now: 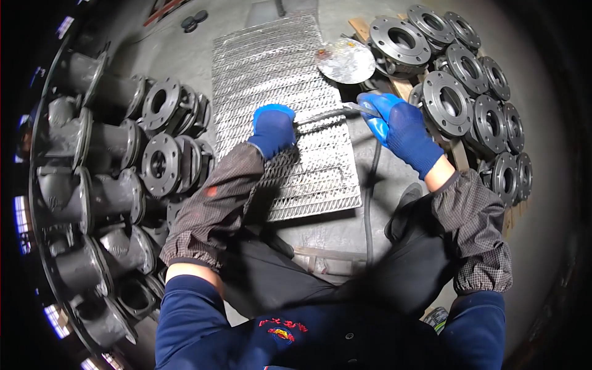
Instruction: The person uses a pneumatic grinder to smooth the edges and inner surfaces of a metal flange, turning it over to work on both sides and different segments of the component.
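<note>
Dark rod [322, 115]: one, over slatted metal panel [262, 68]. My left hand [274, 129]: curled by its end; grip hidden, can't make out. My right hand [394, 120]: wrapped round metal-tipped tool [359, 108]; best kept level, steady.

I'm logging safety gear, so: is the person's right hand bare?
No, the right hand wears a blue glove, with skin showing only between its cuff and the checked sleeve.

Beyond the tool [356, 107], room opens above the grating [262, 71] at left, while a round plate [346, 61] blocks the right.
</note>
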The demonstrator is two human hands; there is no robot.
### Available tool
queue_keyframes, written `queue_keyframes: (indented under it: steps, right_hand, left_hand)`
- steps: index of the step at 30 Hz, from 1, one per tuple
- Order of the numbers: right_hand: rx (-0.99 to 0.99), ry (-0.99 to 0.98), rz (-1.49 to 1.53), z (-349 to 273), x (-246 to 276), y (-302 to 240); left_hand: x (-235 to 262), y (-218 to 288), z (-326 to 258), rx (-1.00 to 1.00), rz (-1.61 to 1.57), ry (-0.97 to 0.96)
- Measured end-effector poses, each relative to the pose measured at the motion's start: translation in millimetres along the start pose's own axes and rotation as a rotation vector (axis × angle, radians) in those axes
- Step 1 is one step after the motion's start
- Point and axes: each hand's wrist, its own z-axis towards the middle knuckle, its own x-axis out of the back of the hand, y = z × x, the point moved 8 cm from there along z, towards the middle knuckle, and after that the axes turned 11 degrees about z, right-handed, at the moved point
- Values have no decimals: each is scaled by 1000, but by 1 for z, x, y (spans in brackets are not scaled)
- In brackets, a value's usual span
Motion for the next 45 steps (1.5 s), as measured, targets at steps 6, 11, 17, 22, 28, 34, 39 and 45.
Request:
queue_keyframes:
  steps: [6, 11, 17, 22, 28, 34, 39, 45]
  right_hand:
    - [68, -332, 408, -3, -40, -38]
    - [-219, -197, 626, -22, 20, -75]
    - [-95, 43, 684, -44, 96, -97]
    - [201, 242, 189, -87, 152, -108]
    - [-100, 253, 19, -133, 152, -71]
    - [-594, 115, 1520, -222, 129, -26]
    - [-351, 544, 1263, -253, 217, 94]
    - [-281, 828, 1232, -330, 390, 186]
  left_hand:
    - [141, 20, -59, -191, -257, 353]
    - [256, 30, -83, -141, -61, 721]
    - [242, 34, -78, 157, -1465, 586]
    - [302, 129, -66, -314, -1239, 739]
    - [263, 199, -45, -234, -1769, 207]
    - [237, 313, -39, -523, -2171, -506]
    - [155, 435, -43, -414, -2072, -301]
    - [108, 534, -121, -789, -872, -673]
